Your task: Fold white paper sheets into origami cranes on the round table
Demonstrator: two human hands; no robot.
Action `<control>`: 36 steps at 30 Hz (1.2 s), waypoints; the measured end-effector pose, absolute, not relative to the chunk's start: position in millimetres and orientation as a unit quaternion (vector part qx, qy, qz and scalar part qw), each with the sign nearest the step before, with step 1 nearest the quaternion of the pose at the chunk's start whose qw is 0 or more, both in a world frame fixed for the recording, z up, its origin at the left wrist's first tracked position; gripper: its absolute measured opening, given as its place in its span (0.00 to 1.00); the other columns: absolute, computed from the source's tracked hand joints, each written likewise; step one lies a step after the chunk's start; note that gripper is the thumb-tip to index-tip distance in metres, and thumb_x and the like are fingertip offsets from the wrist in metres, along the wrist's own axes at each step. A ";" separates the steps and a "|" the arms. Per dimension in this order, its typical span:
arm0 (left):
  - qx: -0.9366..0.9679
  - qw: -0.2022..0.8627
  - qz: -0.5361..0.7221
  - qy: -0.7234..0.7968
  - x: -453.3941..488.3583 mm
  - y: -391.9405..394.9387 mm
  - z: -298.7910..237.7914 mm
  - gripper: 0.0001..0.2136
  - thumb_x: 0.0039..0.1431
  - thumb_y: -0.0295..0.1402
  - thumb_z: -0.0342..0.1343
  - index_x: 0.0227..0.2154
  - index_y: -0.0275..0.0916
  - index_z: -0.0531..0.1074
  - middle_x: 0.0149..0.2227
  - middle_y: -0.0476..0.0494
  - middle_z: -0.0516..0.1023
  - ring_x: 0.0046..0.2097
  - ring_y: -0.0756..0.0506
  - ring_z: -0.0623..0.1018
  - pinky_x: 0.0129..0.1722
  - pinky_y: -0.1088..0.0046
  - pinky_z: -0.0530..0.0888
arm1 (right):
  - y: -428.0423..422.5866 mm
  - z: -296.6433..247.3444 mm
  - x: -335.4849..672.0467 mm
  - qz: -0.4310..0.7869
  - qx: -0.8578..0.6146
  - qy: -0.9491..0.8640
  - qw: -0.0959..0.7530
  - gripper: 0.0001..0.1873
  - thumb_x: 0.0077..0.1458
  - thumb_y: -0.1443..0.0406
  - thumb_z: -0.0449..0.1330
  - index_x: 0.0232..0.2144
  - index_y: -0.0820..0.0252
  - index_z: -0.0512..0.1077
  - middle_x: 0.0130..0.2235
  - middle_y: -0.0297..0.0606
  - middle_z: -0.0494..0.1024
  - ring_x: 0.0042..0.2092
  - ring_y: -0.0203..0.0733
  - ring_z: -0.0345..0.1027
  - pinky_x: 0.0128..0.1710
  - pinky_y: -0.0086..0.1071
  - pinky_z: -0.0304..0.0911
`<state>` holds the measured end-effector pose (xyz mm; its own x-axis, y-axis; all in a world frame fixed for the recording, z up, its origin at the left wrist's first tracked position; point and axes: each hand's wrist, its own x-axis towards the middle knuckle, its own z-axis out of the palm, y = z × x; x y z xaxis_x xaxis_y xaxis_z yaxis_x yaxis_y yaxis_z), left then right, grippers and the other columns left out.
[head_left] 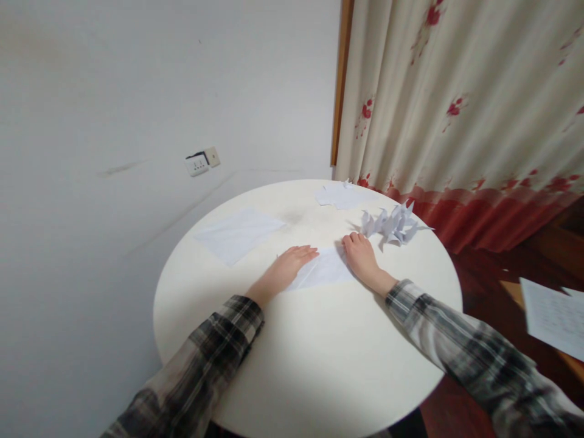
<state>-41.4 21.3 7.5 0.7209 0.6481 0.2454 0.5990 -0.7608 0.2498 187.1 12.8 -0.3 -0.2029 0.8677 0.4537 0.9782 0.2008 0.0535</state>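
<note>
A sheet of white paper (323, 270) with crease lines lies on the round white table (319, 353). My left hand (288, 267) rests flat over the paper's left part, fingers stretched out to the right. At the right end of the sheet, my right hand (360, 254) has its fingers curled down against the paper's far edge; the fingertips are hidden, so any grip there does not show. Just beyond my right hand stands a cluster of folded white paper cranes (396, 224).
Another white sheet (241, 234) lies at the table's left. Torn-edged paper (343, 196) is at the far side. A wall with a socket (198, 164) borders the left, and a flowered curtain (456, 121) hangs behind. Written sheets (554, 316) lie lower right, off the table.
</note>
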 end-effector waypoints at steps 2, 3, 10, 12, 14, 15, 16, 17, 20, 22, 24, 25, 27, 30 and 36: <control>0.928 0.094 0.151 0.328 -41.3 23.0 9.4 0.26 0.51 0.17 0.41 0.50 0.46 0.65 0.54 0.49 0.67 0.57 0.49 0.64 0.57 0.65 0.58 | 10.3 2.8 186.1 -0.169 -0.600 -0.763 0.173 0.10 0.55 0.74 0.47 0.37 0.64 0.67 0.37 0.46 0.69 0.41 0.48 0.58 0.38 0.36 0.53; 0.928 0.099 0.152 0.325 -41.2 23.9 9.5 0.25 0.51 0.18 0.41 0.50 0.46 0.66 0.54 0.49 0.68 0.56 0.49 0.65 0.57 0.65 0.59 | 9.3 4.4 185.7 -0.166 -0.592 -0.768 0.179 0.11 0.55 0.74 0.47 0.38 0.64 0.66 0.38 0.47 0.69 0.41 0.48 0.58 0.39 0.36 0.53; 0.920 0.095 0.175 0.337 -36.6 23.8 4.1 0.22 0.54 0.21 0.41 0.49 0.44 0.67 0.53 0.48 0.69 0.55 0.50 0.66 0.57 0.69 0.57 | 6.2 8.1 182.9 -0.084 -0.482 -0.843 0.225 0.13 0.54 0.75 0.48 0.39 0.63 0.68 0.39 0.44 0.70 0.41 0.43 0.61 0.42 0.34 0.57; 0.916 0.097 0.184 0.343 -34.7 21.0 5.3 0.17 0.58 0.27 0.43 0.48 0.43 0.68 0.52 0.47 0.70 0.55 0.49 0.66 0.57 0.69 0.57 | 5.1 6.9 180.5 -0.037 -0.447 -0.861 0.241 0.13 0.55 0.74 0.47 0.39 0.62 0.68 0.38 0.42 0.71 0.41 0.41 0.62 0.42 0.32 0.58; 0.913 0.102 0.191 0.347 -33.9 19.2 6.6 0.16 0.59 0.33 0.44 0.48 0.43 0.68 0.52 0.47 0.70 0.55 0.48 0.66 0.57 0.69 0.58 | 3.2 6.2 177.7 0.005 -0.417 -0.873 0.255 0.12 0.56 0.72 0.48 0.39 0.61 0.68 0.38 0.42 0.72 0.42 0.40 0.63 0.43 0.32 0.59; 0.911 0.105 0.191 0.350 -34.1 18.9 6.9 0.16 0.59 0.35 0.44 0.48 0.43 0.68 0.52 0.47 0.70 0.55 0.48 0.66 0.57 0.69 0.58 | 2.2 6.3 176.5 0.022 -0.404 -0.877 0.260 0.11 0.56 0.71 0.48 0.39 0.61 0.69 0.39 0.42 0.72 0.43 0.40 0.63 0.43 0.32 0.60; 0.910 0.108 0.189 0.353 -34.5 18.9 6.9 0.16 0.59 0.36 0.45 0.48 0.43 0.68 0.52 0.47 0.70 0.56 0.47 0.65 0.57 0.69 0.57 | 1.2 6.7 175.5 0.036 -0.393 -0.880 0.263 0.11 0.56 0.70 0.49 0.39 0.61 0.69 0.40 0.42 0.72 0.44 0.40 0.63 0.44 0.33 0.60; 0.909 0.112 0.185 0.355 -35.1 19.2 6.7 0.16 0.59 0.38 0.46 0.48 0.43 0.68 0.52 0.47 0.69 0.56 0.47 0.65 0.57 0.69 0.57 | 0.4 7.2 175.0 0.045 -0.385 -0.883 0.264 0.10 0.56 0.68 0.50 0.40 0.61 0.69 0.41 0.42 0.72 0.45 0.41 0.62 0.45 0.34 0.60; 0.907 0.130 0.183 0.356 -36.8 20.1 6.8 0.19 0.56 0.42 0.48 0.49 0.43 0.68 0.53 0.46 0.69 0.57 0.46 0.64 0.57 0.69 0.56 | -0.8 9.4 175.0 0.064 -0.371 -0.887 0.267 0.12 0.56 0.64 0.53 0.42 0.61 0.68 0.43 0.43 0.71 0.47 0.43 0.61 0.47 0.36 0.59; 0.907 0.138 0.181 0.353 -37.2 19.7 8.4 0.20 0.55 0.44 0.49 0.49 0.44 0.67 0.54 0.47 0.68 0.58 0.46 0.63 0.58 0.69 0.55 | -0.4 10.2 175.5 0.074 -0.365 -0.888 0.269 0.14 0.54 0.61 0.55 0.43 0.60 0.67 0.44 0.43 0.70 0.47 0.44 0.61 0.47 0.38 0.59; 0.910 0.137 0.167 0.353 -37.2 18.6 10.9 0.23 0.54 0.47 0.49 0.51 0.43 0.66 0.55 0.47 0.66 0.58 0.45 0.61 0.58 0.68 0.55 | 0.5 10.1 175.8 0.082 -0.362 -0.888 0.271 0.16 0.52 0.59 0.57 0.42 0.60 0.67 0.44 0.43 0.70 0.47 0.45 0.61 0.47 0.39 0.59; 0.912 0.135 0.156 0.355 -37.1 17.9 12.2 0.24 0.54 0.48 0.49 0.51 0.43 0.65 0.56 0.47 0.65 0.59 0.45 0.61 0.58 0.68 0.54 | 1.1 9.9 175.8 0.084 -0.361 -0.888 0.273 0.17 0.51 0.58 0.58 0.42 0.60 0.67 0.43 0.43 0.70 0.46 0.45 0.61 0.47 0.40 0.59; 0.914 0.131 0.135 0.359 -37.2 16.6 14.0 0.26 0.54 0.50 0.48 0.53 0.43 0.63 0.57 0.47 0.63 0.59 0.45 0.59 0.58 0.68 0.54 | 2.0 9.3 175.5 0.086 -0.359 -0.888 0.275 0.18 0.50 0.56 0.59 0.41 0.60 0.67 0.43 0.44 0.69 0.46 0.46 0.61 0.46 0.41 0.59; 0.916 0.133 0.124 0.357 -37.7 15.7 14.3 0.29 0.52 0.52 0.48 0.54 0.43 0.61 0.58 0.47 0.61 0.60 0.45 0.58 0.59 0.68 0.53 | 3.1 8.5 175.2 0.088 -0.359 -0.888 0.274 0.20 0.48 0.55 0.60 0.40 0.60 0.66 0.42 0.45 0.69 0.45 0.46 0.61 0.46 0.41 0.59; 0.916 0.148 0.121 0.353 -38.6 15.7 13.3 0.31 0.51 0.53 0.49 0.55 0.41 0.60 0.59 0.45 0.59 0.61 0.45 0.56 0.59 0.69 0.51 | 4.7 7.9 176.0 0.086 -0.354 -0.894 0.263 0.23 0.45 0.54 0.61 0.40 0.61 0.65 0.43 0.44 0.68 0.45 0.46 0.60 0.46 0.41 0.58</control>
<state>-38.6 15.7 13.3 0.7209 0.6829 0.1178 0.6113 -0.7067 0.3562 176.0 4.7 7.9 -0.6116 0.6776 0.4084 0.5874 0.7347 -0.3394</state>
